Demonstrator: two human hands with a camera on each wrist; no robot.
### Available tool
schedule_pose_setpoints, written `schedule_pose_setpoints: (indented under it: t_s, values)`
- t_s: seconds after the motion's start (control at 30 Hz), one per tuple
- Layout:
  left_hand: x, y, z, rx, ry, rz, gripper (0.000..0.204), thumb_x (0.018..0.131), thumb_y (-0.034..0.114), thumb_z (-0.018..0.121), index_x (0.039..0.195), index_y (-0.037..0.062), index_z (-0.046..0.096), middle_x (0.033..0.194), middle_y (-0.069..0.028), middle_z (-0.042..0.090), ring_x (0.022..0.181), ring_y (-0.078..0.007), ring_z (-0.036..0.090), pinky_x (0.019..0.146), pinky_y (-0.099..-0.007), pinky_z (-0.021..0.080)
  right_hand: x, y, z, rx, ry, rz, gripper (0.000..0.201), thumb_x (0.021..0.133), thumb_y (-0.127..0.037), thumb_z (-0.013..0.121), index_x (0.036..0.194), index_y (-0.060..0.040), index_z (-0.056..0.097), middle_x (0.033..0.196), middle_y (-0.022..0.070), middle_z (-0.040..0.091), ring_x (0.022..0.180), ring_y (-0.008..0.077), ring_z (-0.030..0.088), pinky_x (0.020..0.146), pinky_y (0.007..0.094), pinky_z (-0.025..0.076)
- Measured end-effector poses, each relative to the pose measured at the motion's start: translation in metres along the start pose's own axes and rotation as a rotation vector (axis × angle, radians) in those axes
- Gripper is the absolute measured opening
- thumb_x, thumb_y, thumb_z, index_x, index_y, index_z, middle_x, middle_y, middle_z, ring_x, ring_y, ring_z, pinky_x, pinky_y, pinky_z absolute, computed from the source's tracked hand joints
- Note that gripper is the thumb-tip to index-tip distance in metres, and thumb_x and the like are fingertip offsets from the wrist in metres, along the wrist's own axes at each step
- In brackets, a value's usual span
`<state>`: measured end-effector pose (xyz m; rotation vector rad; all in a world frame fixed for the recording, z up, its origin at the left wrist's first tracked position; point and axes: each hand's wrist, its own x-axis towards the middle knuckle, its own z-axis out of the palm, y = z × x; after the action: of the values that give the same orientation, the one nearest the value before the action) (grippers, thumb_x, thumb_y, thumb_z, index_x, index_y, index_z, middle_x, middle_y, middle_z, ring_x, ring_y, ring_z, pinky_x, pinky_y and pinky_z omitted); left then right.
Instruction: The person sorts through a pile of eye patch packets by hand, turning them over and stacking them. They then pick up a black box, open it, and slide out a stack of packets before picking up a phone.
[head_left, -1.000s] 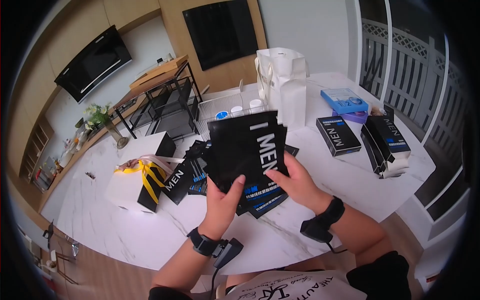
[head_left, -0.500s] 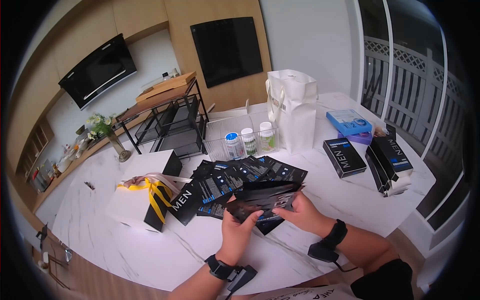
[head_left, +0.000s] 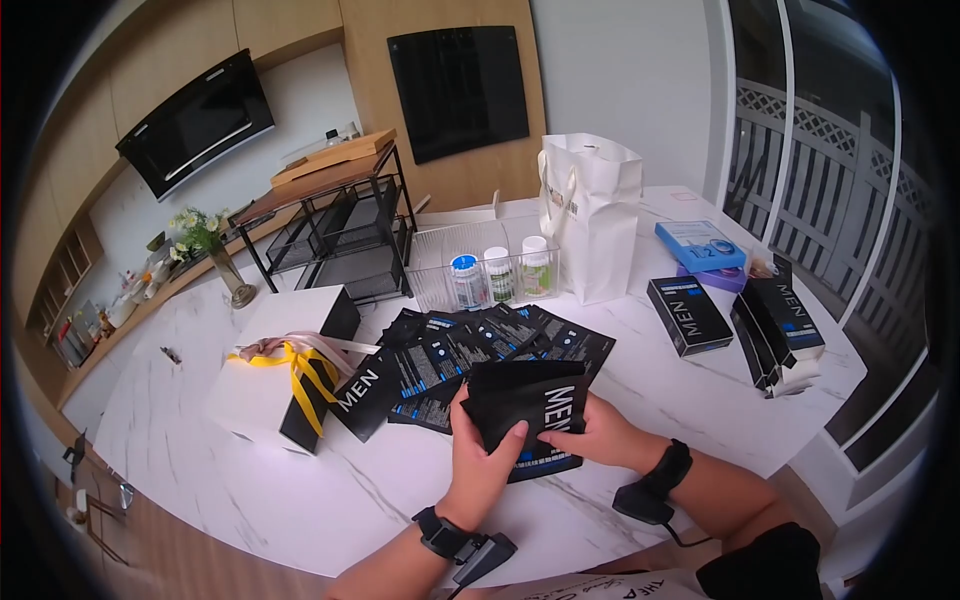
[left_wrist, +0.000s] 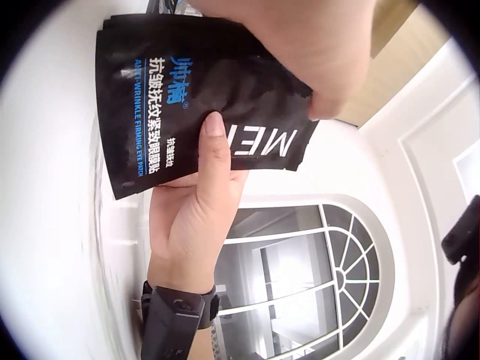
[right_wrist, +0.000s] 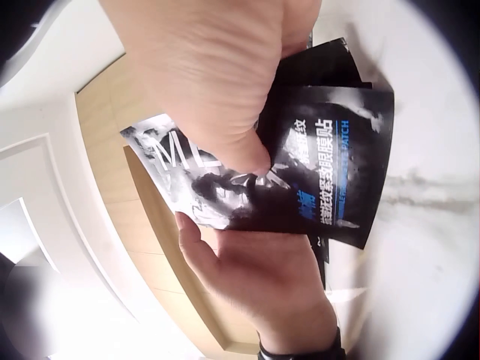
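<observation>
Both hands hold a stack of black eye patch packets (head_left: 522,400) upright above the marble-patterned table. My left hand (head_left: 480,458) grips its left edge, thumb across the front. From the other side my right hand (head_left: 612,436) grips the stack, thumb pressed flat near the "MEN" lettering. The left wrist view shows the front packet's blue and white print (left_wrist: 161,112), reading "anti-wrinkle firming eye patch". Several packet edges fan out slightly in the right wrist view. Behind the stack, more black packets (head_left: 440,360) lie spread and overlapping on the table.
A white box (head_left: 270,375) with yellow and pink ribbon stands left. Behind the loose packets are a clear organizer (head_left: 430,285) with bottles and a white paper bag (head_left: 590,225). To the right lie a black "MEN" box (head_left: 690,318), an opened box (head_left: 780,325) and a blue box (head_left: 698,245).
The stack has come down from high before the camera, tipped nearly flat, then turned upright again with its front facing me. Both hands keep hold throughout.
</observation>
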<state>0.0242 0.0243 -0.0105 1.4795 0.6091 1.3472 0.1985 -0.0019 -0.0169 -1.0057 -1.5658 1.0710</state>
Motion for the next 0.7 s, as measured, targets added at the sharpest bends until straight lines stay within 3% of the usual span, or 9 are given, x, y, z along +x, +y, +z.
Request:
schedule_pose_setpoints:
  t_s: [0.13, 0.17, 0.2, 0.3, 0.4, 0.47, 0.6, 0.67, 0.7]
  values:
    - [-0.001, 0.004, -0.004, -0.045, -0.03, 0.122, 0.065, 0.078, 0.008, 0.059, 0.13, 0.0027, 0.021, 0.121, -0.0134, 0.04, 0.114, -0.0215, 0.039, 0.096, -0.033, 0.031, -0.005, -0.004, 0.004, -0.055, 0.077, 0.088, 0.037, 0.074, -0.006, 0.067, 0.106, 0.0002, 0.051, 0.094, 0.006, 0.058, 0.083, 0.0112, 0.054, 0.073, 0.0258, 0.044]
    - [-0.001, 0.004, -0.006, -0.041, -0.062, 0.214, 0.064, 0.079, 0.01, 0.057, 0.131, 0.003, 0.02, 0.123, -0.014, 0.039, 0.115, -0.0222, 0.038, 0.097, -0.0341, 0.03, -0.005, -0.005, 0.004, -0.139, 0.096, -0.094, 0.036, 0.074, -0.006, 0.067, 0.105, -0.0001, 0.051, 0.092, 0.0061, 0.058, 0.083, 0.0115, 0.054, 0.073, 0.0255, 0.044]
    - [-0.002, 0.004, -0.006, -0.04, -0.062, 0.212, 0.064, 0.079, 0.01, 0.057, 0.131, 0.003, 0.02, 0.123, -0.014, 0.039, 0.115, -0.0222, 0.038, 0.097, -0.0341, 0.03, -0.005, -0.005, 0.005, -0.222, 0.115, -0.275, 0.035, 0.074, -0.007, 0.067, 0.104, -0.0005, 0.051, 0.09, 0.0061, 0.058, 0.082, 0.0119, 0.054, 0.073, 0.0252, 0.044]
    - [-0.006, 0.004, -0.003, 0.056, -0.082, 0.163, 0.064, 0.078, 0.011, 0.056, 0.131, 0.003, 0.021, 0.126, -0.0148, 0.038, 0.116, -0.0231, 0.037, 0.099, -0.0359, 0.028, -0.008, -0.008, 0.012, -0.099, 0.092, -0.288, 0.046, 0.072, -0.006, 0.069, 0.111, -0.0031, 0.045, 0.1, 0.0084, 0.053, 0.092, 0.0148, 0.054, 0.079, 0.0275, 0.044]
    - [-0.002, 0.006, 0.003, -0.093, -0.147, 0.085, 0.064, 0.078, 0.011, 0.055, 0.132, 0.0031, 0.021, 0.128, -0.015, 0.035, 0.119, -0.0234, 0.035, 0.101, -0.0356, 0.025, -0.005, -0.015, 0.011, -0.043, 0.063, -0.27, 0.056, 0.069, -0.005, 0.072, 0.115, -0.0048, 0.039, 0.108, 0.0086, 0.048, 0.101, 0.0172, 0.051, 0.085, 0.0299, 0.043]
    - [-0.002, 0.006, 0.003, -0.111, -0.095, 0.049, 0.065, 0.078, 0.011, 0.056, 0.132, 0.0029, 0.02, 0.128, -0.0145, 0.033, 0.121, -0.0236, 0.032, 0.102, -0.0352, 0.024, 0.001, -0.021, 0.012, -0.042, 0.113, -0.415, 0.057, 0.068, -0.006, 0.073, 0.114, -0.004, 0.04, 0.11, 0.009, 0.047, 0.102, 0.0165, 0.05, 0.084, 0.0292, 0.043]
    - [-0.003, -0.003, -0.002, 0.022, -0.062, 0.102, 0.068, 0.079, 0.009, 0.056, 0.133, 0.0036, 0.017, 0.13, -0.0149, 0.03, 0.121, -0.0239, 0.032, 0.102, -0.0345, 0.025, -0.002, -0.011, 0.009, 0.076, 0.187, -0.266, 0.053, 0.068, -0.007, 0.073, 0.112, -0.003, 0.042, 0.107, 0.0083, 0.051, 0.097, 0.0141, 0.053, 0.081, 0.0279, 0.045]
    - [-0.006, 0.002, 0.003, -0.085, -0.089, 0.002, 0.069, 0.079, 0.008, 0.056, 0.133, 0.0035, 0.014, 0.131, -0.0156, 0.03, 0.121, -0.0235, 0.032, 0.102, -0.0338, 0.024, 0.001, -0.001, 0.007, 0.019, 0.067, -0.055, 0.047, 0.07, -0.007, 0.071, 0.109, -0.0017, 0.044, 0.098, 0.007, 0.056, 0.088, 0.0112, 0.055, 0.075, 0.0256, 0.046]
    - [-0.006, 0.002, 0.004, -0.085, -0.089, 0.002, 0.069, 0.079, 0.008, 0.056, 0.133, 0.0035, 0.014, 0.131, -0.0156, 0.03, 0.121, -0.0235, 0.032, 0.102, -0.0338, 0.024, -0.001, -0.005, 0.012, 0.018, 0.126, -0.056, 0.042, 0.071, -0.007, 0.069, 0.106, -0.001, 0.047, 0.089, 0.0043, 0.058, 0.081, 0.0088, 0.056, 0.072, 0.0238, 0.046]
